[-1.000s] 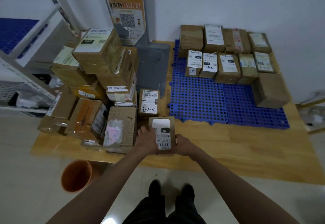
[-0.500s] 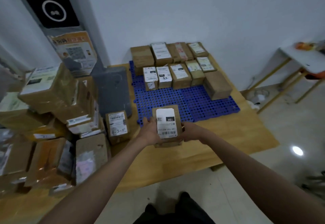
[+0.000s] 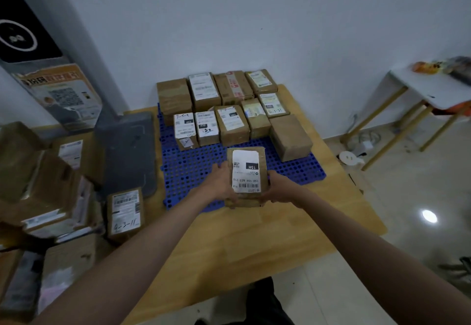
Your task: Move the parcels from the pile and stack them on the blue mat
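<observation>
A brown parcel (image 3: 246, 171) with a white label marked 15H is held between my left hand (image 3: 221, 184) and my right hand (image 3: 279, 188), one on each side. It hangs over the front edge of the blue mat (image 3: 188, 169). Several brown parcels (image 3: 230, 106) stand in two rows at the back of the mat, with one more (image 3: 290, 137) at the right. The pile of parcels (image 3: 46, 187) lies at the left on the wooden platform (image 3: 254, 238), partly blurred.
A grey kiosk base (image 3: 127, 153) stands left of the mat, with a poster (image 3: 61, 97) on its column. A small labelled parcel (image 3: 125, 212) stands near the pile. A white table (image 3: 433, 87) with wooden legs is at the right, cables and a round white device (image 3: 350, 157) beneath it.
Both hands have lifted the 15H parcel from beside the pile and carried it right and forward over the mat's front edge. The view has swung right with it.
</observation>
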A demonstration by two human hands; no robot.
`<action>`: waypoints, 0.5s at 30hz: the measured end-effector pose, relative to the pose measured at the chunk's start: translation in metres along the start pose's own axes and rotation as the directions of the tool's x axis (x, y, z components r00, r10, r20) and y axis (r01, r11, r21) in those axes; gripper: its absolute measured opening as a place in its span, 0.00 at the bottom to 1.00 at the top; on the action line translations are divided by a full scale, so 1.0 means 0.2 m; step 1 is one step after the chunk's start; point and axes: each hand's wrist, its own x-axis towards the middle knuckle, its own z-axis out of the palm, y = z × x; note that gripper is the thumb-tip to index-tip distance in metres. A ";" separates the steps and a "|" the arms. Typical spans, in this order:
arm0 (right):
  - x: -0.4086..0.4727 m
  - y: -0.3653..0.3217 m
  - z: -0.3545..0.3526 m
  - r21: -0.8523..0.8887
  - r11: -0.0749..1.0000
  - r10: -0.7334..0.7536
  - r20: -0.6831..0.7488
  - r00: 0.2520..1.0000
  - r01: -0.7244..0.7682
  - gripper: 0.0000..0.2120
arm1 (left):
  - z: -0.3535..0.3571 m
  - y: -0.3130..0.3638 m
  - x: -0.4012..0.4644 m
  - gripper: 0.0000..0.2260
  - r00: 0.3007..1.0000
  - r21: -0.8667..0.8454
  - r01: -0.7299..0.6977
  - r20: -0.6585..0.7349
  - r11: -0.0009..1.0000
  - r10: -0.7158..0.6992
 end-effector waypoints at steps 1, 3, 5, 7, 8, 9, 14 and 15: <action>0.04 0.03 -0.05 -0.004 1.000 -0.007 0.004 1.000 0.007 0.33 | 0.01 0.04 0.05 0.43 1.000 0.000 0.006 0.002 1.000 -0.006; 0.13 0.09 -0.14 -0.020 1.000 -0.024 0.011 1.000 0.024 0.34 | 0.02 0.12 0.15 0.44 1.000 -0.005 0.020 0.003 1.000 -0.020; 0.22 0.14 -0.24 -0.044 0.998 -0.040 0.011 0.999 0.040 0.35 | 0.04 0.19 0.25 0.45 0.999 -0.007 0.038 0.000 0.999 -0.038; 0.31 0.19 -0.32 -0.065 0.997 -0.046 0.014 0.999 0.047 0.36 | 0.07 0.25 0.34 0.47 0.998 -0.032 0.060 -0.007 0.998 -0.061; 0.35 0.22 -0.35 -0.072 0.996 -0.052 0.016 0.999 0.053 0.36 | 0.08 0.28 0.38 0.47 0.998 -0.037 0.060 -0.009 0.998 -0.060; 0.39 0.24 -0.39 -0.082 0.995 -0.060 0.015 0.998 0.061 0.36 | 0.08 0.31 0.42 0.46 0.999 -0.032 0.050 -0.013 0.998 -0.051; 0.57 0.31 -0.51 -0.159 0.982 -0.093 0.042 0.995 0.099 0.35 | 0.13 0.40 0.58 0.46 0.995 -0.071 0.094 -0.035 0.993 -0.097; 0.60 0.32 -0.53 -0.170 0.980 -0.096 0.050 0.994 0.103 0.36 | 0.13 0.41 0.61 0.45 0.994 -0.074 0.100 -0.040 0.992 -0.103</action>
